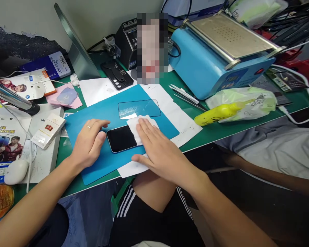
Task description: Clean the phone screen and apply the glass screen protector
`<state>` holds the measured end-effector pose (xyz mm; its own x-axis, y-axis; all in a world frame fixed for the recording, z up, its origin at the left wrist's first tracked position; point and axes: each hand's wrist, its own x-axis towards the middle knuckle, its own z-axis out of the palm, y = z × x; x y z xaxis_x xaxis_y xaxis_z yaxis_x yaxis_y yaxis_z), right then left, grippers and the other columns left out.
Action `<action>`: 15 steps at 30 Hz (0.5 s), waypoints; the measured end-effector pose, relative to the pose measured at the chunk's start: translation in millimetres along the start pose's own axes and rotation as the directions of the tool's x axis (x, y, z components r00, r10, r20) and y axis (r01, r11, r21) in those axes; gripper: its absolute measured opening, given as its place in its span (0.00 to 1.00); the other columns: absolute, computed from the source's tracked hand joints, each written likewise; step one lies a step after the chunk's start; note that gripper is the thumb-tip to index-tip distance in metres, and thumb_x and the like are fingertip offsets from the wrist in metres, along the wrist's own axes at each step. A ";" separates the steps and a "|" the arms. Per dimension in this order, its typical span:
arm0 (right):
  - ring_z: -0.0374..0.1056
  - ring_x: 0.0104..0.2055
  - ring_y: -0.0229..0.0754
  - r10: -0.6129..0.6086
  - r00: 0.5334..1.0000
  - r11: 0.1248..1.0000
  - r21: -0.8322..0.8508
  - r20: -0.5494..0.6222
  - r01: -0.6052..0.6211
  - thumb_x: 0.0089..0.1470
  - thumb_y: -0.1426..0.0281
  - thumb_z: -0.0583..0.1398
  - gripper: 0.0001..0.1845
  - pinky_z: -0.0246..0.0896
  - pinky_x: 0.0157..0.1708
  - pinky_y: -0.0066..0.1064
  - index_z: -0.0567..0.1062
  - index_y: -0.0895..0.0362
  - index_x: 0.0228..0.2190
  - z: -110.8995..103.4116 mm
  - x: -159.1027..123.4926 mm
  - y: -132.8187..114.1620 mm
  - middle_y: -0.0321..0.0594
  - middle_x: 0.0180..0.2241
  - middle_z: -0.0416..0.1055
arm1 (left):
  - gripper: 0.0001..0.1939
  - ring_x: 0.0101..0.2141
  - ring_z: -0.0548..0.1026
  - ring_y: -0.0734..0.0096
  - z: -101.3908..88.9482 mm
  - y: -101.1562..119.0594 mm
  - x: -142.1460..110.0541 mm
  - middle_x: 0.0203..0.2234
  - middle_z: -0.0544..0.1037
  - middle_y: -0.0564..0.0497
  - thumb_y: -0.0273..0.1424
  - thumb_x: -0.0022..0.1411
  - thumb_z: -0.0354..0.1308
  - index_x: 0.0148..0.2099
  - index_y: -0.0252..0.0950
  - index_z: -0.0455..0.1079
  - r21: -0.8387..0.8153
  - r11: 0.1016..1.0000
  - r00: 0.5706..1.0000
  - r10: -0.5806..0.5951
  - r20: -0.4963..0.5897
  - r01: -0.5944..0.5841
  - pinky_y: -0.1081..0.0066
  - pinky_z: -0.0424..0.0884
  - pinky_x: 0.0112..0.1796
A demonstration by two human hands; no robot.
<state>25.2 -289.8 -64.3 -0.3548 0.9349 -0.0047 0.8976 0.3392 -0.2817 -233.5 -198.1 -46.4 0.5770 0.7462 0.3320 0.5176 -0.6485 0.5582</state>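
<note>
A smartphone [122,138] with a black screen lies face up on a blue mat [98,175]. My right hand [157,144] lies flat, fingers stretched out, over a white wipe [134,124] that covers the phone's right part. Beside the phone's left end, my left hand [89,142] is held with thumb and fingers apart and nothing in it; whether it touches the phone's edge I cannot tell. Just behind the phone rests a clear screen protector [139,109] with a black border, partly overlapped by the wipe.
A blue machine [195,65] with a metal plate stands back right. Before it are tweezers [187,99] and a yellow bottle [216,114] on a plastic bag. A black phone case [117,75] lies behind the mat. Left are a cigarette box [48,131] and a lamp post [12,96]. Someone sits at right.
</note>
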 end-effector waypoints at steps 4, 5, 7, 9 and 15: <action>0.34 0.79 0.59 -0.014 0.999 0.999 -0.041 -0.050 0.012 0.67 0.41 0.46 0.54 0.49 0.72 0.59 0.45 0.72 0.73 5.1 -25.2 -1.8 0.64 0.76 0.37 | 0.27 0.47 0.75 0.57 0.7 -0.6 -0.4 0.48 0.79 0.43 0.47 0.80 0.36 0.59 0.38 0.69 -0.005 1.000 1.000 0.001 0.004 -0.001 0.57 0.70 0.49; 0.34 0.79 0.59 -0.016 0.999 0.999 -0.044 -0.044 0.014 0.67 0.41 0.46 0.54 0.49 0.72 0.59 0.44 0.72 0.74 4.9 -25.8 -0.7 0.64 0.76 0.37 | 0.27 0.47 0.75 0.58 1.2 -1.0 -0.6 0.48 0.79 0.43 0.47 0.80 0.36 0.59 0.37 0.69 -0.007 1.000 1.000 0.000 0.008 0.000 0.57 0.70 0.49; 0.35 0.79 0.59 -0.012 1.000 0.999 -0.041 -0.009 0.011 0.68 0.41 0.46 0.54 0.49 0.72 0.58 0.45 0.73 0.73 2.6 -17.9 3.5 0.64 0.76 0.38 | 0.25 0.46 0.75 0.59 2.1 -1.7 -1.1 0.47 0.79 0.43 0.45 0.81 0.36 0.61 0.37 0.68 -0.008 1.000 1.000 -0.011 0.014 0.011 0.57 0.70 0.49; 0.36 0.78 0.60 0.004 1.000 0.999 -0.032 0.020 -0.004 0.67 0.41 0.46 0.54 0.47 0.73 0.58 0.47 0.74 0.73 0.1 -5.9 7.7 0.65 0.76 0.38 | 0.24 0.46 0.74 0.60 2.3 -1.9 -1.6 0.47 0.78 0.44 0.43 0.81 0.37 0.62 0.36 0.67 -0.006 1.000 0.999 -0.030 0.014 0.030 0.58 0.69 0.49; 0.34 0.79 0.59 -0.007 0.999 0.999 -0.044 -0.047 0.005 0.67 0.41 0.47 0.55 0.49 0.72 0.59 0.40 0.68 0.75 4.4 -26.9 3.4 0.63 0.76 0.36 | 0.24 0.45 0.74 0.60 1.3 1.1 -0.8 0.48 0.78 0.44 0.43 0.81 0.38 0.63 0.35 0.66 0.007 0.998 0.998 -0.056 -0.012 0.056 0.59 0.69 0.50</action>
<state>36.6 -314.3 -69.4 -0.3487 0.9363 0.0424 0.9062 0.3483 -0.2397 -232.6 -199.6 -47.0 0.5397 0.7829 0.3094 0.5534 -0.6069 0.5704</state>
